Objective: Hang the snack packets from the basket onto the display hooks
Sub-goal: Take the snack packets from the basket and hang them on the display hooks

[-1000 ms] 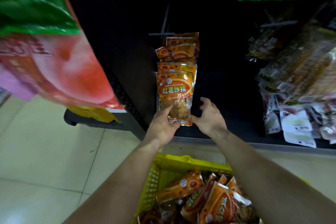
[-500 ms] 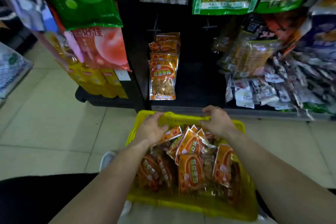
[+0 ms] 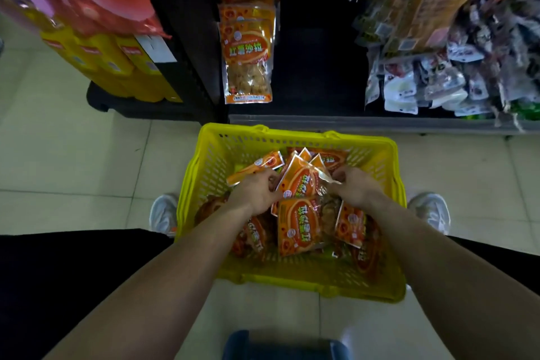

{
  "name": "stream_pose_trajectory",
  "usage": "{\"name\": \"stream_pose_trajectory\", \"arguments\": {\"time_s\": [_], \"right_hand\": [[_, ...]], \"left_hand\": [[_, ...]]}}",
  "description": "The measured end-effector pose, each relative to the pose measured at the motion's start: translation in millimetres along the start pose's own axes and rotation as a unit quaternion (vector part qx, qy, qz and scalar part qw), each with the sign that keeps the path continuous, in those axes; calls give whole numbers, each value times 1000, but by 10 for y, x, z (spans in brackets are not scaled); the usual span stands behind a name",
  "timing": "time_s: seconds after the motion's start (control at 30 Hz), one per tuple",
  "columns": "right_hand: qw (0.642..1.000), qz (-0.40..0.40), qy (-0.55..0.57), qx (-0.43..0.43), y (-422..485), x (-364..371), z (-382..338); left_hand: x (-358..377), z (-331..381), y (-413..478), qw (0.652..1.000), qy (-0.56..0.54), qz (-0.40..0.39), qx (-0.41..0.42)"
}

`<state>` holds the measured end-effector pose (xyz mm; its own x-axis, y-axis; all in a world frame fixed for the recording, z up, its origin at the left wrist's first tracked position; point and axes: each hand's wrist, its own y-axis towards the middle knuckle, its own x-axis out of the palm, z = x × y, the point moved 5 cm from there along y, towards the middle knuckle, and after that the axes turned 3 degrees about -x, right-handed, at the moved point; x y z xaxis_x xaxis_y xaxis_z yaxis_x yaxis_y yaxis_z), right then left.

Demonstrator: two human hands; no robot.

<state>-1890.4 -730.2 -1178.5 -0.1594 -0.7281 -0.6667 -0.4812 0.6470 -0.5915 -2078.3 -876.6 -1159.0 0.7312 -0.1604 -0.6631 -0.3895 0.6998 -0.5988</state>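
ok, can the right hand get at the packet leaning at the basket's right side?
Probably yes: the leaning packet sits uncovered close beside the right hand, but its fingers are pinching the top packet.

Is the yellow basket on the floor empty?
No, the yellow basket holds a pile of orange snack packets, which the left hand and right hand grip.

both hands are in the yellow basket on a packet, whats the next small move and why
Probably lift the top packet clear of the pile, up toward the hanging packets. The left hand and right hand each pinch an edge of it, it lies on others in the yellow basket, and the matching row hangs just beyond.
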Motion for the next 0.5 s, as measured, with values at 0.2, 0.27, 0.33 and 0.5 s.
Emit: {"name": "stream_pose_trajectory", "arguments": {"time_s": [0.2,0.27,0.33,0.5], "right_hand": [[998,7,49,-38,168,123,-48],[996,13,62,-55,184,145,-107],[995,20,64,-71,181,146,-165],[993,-22,57,-100,143,180,-373]], "left_hand": [[130,34,151,999,0,43,13],[123,42,151,998,0,62,28],[82,42,125,997,-8,76,34],[-130,48,-16,991,-49,119,32]]}}
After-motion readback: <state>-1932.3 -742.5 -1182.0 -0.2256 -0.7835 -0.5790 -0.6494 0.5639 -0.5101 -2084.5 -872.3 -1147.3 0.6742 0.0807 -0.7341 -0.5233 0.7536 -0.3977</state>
